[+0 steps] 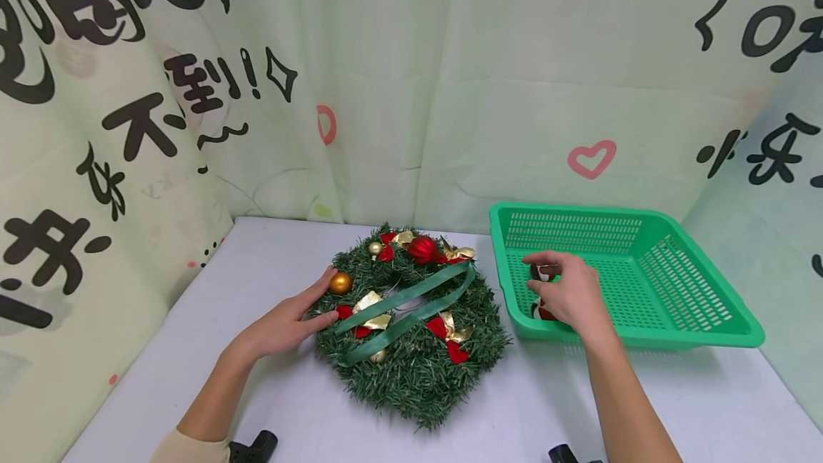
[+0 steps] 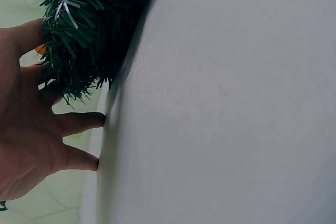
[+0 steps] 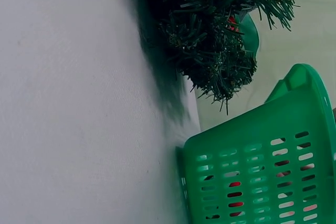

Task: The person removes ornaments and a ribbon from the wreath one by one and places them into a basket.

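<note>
A green wreath (image 1: 418, 377) lies on the white table, trimmed with red and gold bows, balls and a loop of green ribbon (image 1: 411, 299). My left hand (image 1: 289, 320) rests against its left side, fingers spread, by the gold ball (image 1: 341, 283). In the left wrist view two fingers of that hand (image 2: 26, 114) reach down to the tabletop. My right hand (image 1: 572, 291) reaches into the green basket (image 1: 694, 338) near its left wall. Thumb and forefinger stand apart on either side of a small dark-brown and white ornament (image 1: 544, 273). Just below shows a red and white piece (image 1: 542, 311), partly hidden by the hand.
The basket stands to the right of the wreath, its slotted wall (image 3: 252, 166) close beside the branches in the right wrist view. A printed curtain (image 1: 514, 91) hangs behind the table and along both sides. Dark straps or devices (image 1: 253, 447) show near the wrists.
</note>
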The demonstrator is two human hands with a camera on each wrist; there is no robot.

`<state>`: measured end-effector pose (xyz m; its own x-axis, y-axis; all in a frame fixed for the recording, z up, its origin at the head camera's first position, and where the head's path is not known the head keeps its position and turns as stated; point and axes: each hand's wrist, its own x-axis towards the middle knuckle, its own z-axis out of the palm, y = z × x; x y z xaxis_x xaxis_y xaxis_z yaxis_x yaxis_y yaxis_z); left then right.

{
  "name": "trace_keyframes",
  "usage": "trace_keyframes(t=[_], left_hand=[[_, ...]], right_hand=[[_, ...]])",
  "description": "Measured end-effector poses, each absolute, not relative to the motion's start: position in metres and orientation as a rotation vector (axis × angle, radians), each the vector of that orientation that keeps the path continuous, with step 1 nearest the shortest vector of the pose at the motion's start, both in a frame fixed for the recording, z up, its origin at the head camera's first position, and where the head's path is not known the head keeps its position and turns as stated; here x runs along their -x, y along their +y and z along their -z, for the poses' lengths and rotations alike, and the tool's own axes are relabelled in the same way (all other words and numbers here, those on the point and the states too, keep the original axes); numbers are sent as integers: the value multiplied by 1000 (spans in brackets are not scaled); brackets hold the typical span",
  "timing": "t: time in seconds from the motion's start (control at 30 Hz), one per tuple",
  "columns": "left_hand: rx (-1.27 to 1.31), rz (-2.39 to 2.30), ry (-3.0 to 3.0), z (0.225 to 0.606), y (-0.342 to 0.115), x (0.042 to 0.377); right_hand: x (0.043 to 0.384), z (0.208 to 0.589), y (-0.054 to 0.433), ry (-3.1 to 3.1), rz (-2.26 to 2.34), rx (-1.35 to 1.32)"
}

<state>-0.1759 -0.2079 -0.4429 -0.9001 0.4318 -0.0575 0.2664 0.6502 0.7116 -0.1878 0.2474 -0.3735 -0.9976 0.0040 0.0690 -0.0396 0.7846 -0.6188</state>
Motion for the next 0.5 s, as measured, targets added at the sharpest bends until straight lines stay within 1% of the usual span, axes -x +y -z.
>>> trace_keyframes(t=[0.5], left_hand=[[-579,-1088,2655,442,-207,175]], right_hand=[[185,370,246,-2871,-1021,-40]])
